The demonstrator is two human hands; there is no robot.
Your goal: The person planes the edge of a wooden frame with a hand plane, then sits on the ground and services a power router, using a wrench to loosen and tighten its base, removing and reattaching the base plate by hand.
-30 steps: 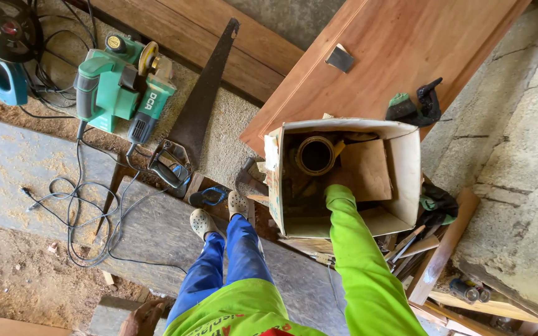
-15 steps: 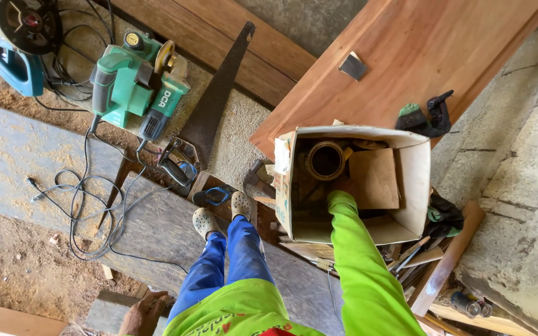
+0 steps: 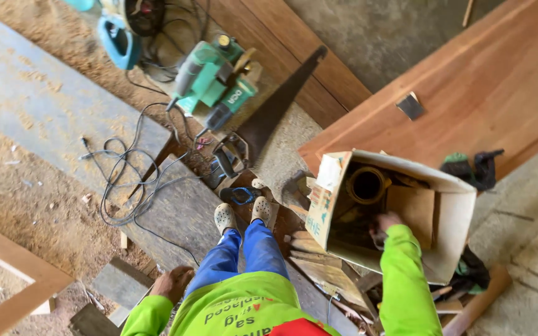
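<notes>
My right hand (image 3: 386,223) reaches into an open cardboard box (image 3: 456,186) that lies on its side against a reddish plank (image 3: 468,81). Its fingers are down among the dark contents, beside a brown cardboard piece (image 3: 413,208) and below a tan roll of tape (image 3: 367,185); whether they grip anything is hidden. My left hand (image 3: 172,283) is curled at the lower left, resting low by a grey board (image 3: 175,218), with nothing seen in it. Both sleeves are lime green.
A handsaw (image 3: 275,112), a green electric planer (image 3: 210,78) and a blue power saw (image 3: 119,37) lie ahead among tangled cables (image 3: 126,180). Green-and-black gloves (image 3: 471,168) and a small grey block (image 3: 410,106) sit on the plank. Wood offcuts (image 3: 325,274) lie under the box; sawdust covers the floor.
My right hand has pulled back from deep in the box and now shows near its front. The view has shifted, bringing my left hand fully into sight.
</notes>
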